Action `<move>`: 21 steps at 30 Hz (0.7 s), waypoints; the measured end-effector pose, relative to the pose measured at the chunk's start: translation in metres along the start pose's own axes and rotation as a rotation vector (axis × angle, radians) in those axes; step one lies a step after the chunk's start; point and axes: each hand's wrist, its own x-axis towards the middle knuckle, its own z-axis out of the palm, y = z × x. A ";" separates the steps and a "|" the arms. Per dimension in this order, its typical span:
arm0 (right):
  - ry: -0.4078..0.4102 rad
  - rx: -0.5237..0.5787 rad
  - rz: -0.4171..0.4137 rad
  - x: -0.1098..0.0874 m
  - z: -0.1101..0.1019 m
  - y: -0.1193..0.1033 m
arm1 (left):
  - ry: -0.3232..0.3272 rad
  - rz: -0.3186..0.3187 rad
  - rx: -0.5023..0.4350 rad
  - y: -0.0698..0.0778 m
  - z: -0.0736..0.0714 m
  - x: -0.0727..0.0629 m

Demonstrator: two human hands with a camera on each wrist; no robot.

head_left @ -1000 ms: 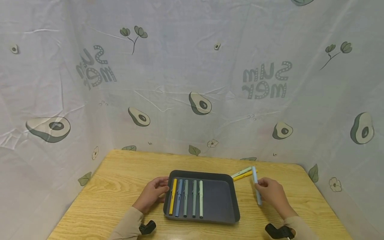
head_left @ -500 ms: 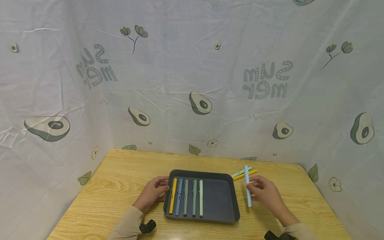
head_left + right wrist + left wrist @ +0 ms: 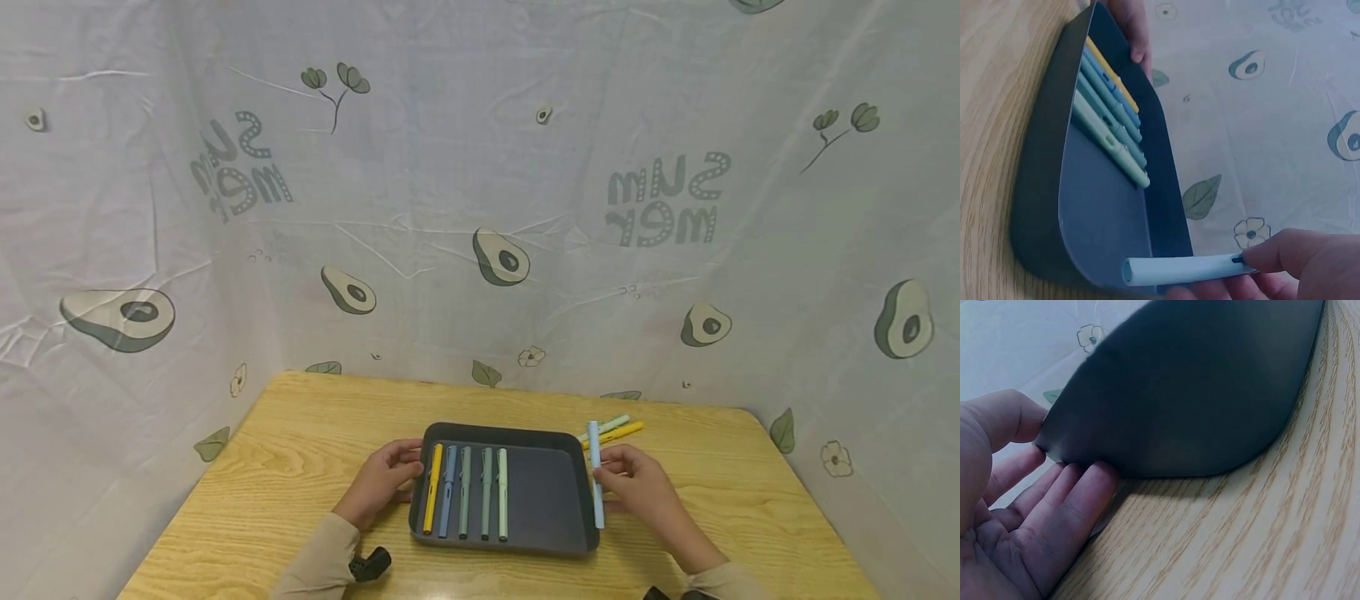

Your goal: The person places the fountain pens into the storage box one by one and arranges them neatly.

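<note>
A dark grey tray (image 3: 551, 508) lies on the table with several capped pens side by side in its left half: a yellow pen (image 3: 432, 492), a blue pen (image 3: 447, 496), two grey-green pens and a pale green pen (image 3: 502, 500). At the tray's left side my left hand (image 3: 381, 483) grips the rim, thumb on the edge and fingers against the outer wall. My right hand (image 3: 641, 487) pinches a light blue pen (image 3: 1185, 269) between thumb and fingers. In the head view that pen stands nearly lengthwise over the tray's right rim.
Behind the tray's right corner, a yellow pen (image 3: 626, 431) and a pale green pen (image 3: 617, 422) lie loose on the wooden table (image 3: 315, 442). A white curtain (image 3: 420, 333) printed with avocados hangs around the table's back and sides.
My right hand has carried the light blue pen leftward from over the table to the tray's right rim, and the pen has turned more upright in view. The left hand and tray have stayed put.
</note>
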 end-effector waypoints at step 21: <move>0.011 -0.087 -0.011 0.003 0.042 -0.015 | 0.009 0.006 0.012 0.000 0.001 -0.001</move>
